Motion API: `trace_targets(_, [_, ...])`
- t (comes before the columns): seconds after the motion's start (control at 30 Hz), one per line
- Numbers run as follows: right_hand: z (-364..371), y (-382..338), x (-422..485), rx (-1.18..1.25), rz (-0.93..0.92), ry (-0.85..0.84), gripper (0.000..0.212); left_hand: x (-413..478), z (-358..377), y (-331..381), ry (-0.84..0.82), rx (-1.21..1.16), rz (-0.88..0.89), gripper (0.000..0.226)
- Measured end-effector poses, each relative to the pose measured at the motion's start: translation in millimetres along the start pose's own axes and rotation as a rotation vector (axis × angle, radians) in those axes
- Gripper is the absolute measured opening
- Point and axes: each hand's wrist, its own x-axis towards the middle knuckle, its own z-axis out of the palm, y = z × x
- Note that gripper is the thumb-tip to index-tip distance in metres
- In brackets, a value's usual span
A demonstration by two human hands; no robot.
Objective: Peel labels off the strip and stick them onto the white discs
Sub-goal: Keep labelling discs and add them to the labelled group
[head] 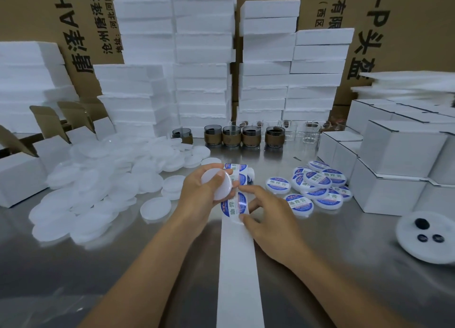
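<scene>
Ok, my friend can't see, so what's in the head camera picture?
The left hand holds a white disc while the right hand pinches a label on the strip, over a steel table. Blank discs lie left, labelled discs right.

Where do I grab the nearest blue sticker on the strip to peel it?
Probably the near edge of the blue sticker, coming from the right, where the right hand touches. It lies flat on the strip, so only a lifted edge gives a hold.
</scene>
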Motion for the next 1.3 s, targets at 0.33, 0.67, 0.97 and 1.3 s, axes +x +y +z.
trace_targets(0.33, [-7, 0, 2, 0.292, 0.109, 0.266, 0.041, 0, -5, 2, 0.003, 0.17, 0.034, 0.018])
trace_targets(0.67, [-1, -2, 1, 0.304, 0.157, 0.282, 0.048, -6, 3, -5, -0.177, 0.428, 0.019, 0.013])
trace_targets(0.97, [-6, 1, 3, -0.144, 0.003, 0.293, 0.04, -9, 5, -5, -0.283, 0.447, 0.104, 0.013])
trace_targets(1.3, [-7, 2, 4, -0.114, -0.014, 0.369, 0.028, -7, 8, -7, -0.269, 0.399, 0.162, 0.022])
